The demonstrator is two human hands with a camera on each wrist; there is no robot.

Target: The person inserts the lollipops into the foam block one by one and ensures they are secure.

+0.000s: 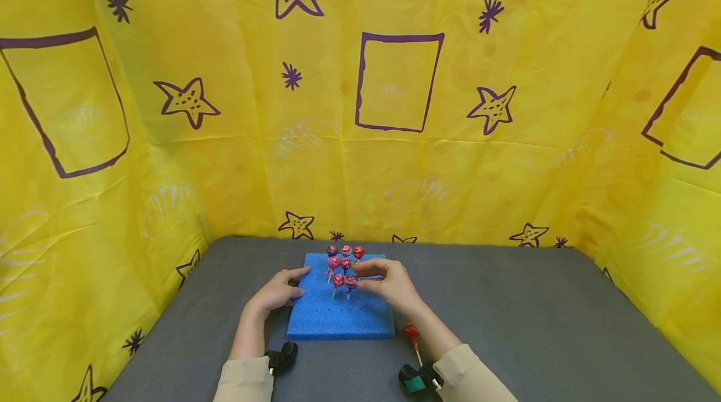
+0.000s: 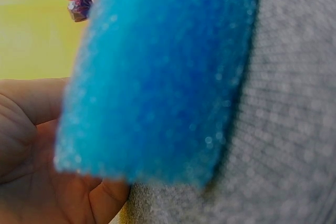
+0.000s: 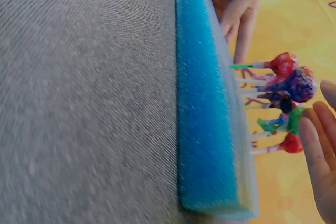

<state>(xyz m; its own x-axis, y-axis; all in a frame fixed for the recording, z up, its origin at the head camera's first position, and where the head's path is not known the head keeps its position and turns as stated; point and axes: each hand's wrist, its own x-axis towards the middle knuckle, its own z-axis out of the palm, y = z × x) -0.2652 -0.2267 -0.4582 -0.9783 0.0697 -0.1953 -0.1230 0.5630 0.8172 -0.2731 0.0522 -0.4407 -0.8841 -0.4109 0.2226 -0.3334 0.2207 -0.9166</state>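
Head view shows a blue foam block [image 1: 338, 311] lying flat on the grey table [image 1: 507, 314], pretty much dead centre and close to the person. Seven wrapped lollipops [image 1: 343, 264] stand upright in it, sticks pushed into the foam, all bunched in the far half; the near half just shows rows of little holes.

Left hand [image 1: 278, 292] rests on the block's left edge, fingers loosely laid over the top of the foam, not really clamped on it. From the left wrist view you mostly get blurry blue foam with the palm [image 2: 26, 145] right up against its side.

Right hand [image 1: 391, 283] is up on the right side of the block, fingers relaxed and reaching toward the nearest lollipops. In the right wrist view the fingers [image 3: 320, 166] are straight and sit just beside the candy heads, holding nothing as far as I can see.

One more red lollipop [image 1: 412, 334] lies loose on the table by the right forearm, just off the block's near right corner. Yellow star-print sheets [image 1: 394, 108] hang all around.
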